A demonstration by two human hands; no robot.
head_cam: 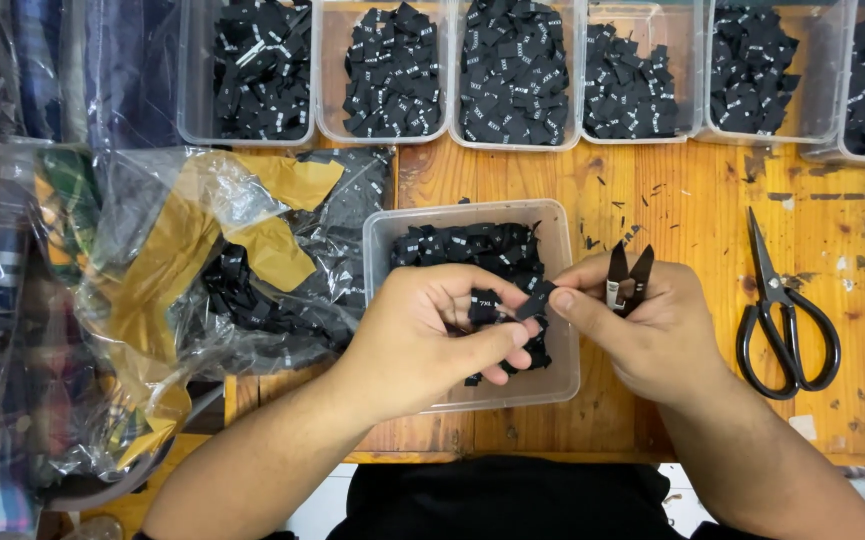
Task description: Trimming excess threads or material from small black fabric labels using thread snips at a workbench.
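Observation:
My left hand (432, 335) holds a small stack of black woven size labels (487, 305) over a clear plastic tub (382, 240) that holds more black labels. My right hand (642, 320) pinches one black label (535, 300) between thumb and forefinger, touching the left hand's stack. The same hand also grips small black thread snips (627, 275), blades pointing up and away. Both hands meet above the tub's right half.
Several clear tubs of black labels (392, 70) line the far edge of the wooden table (692, 210). Large black scissors (782, 315) lie at the right. Crumpled clear plastic bags with yellow tape and labels (222, 260) pile up at the left.

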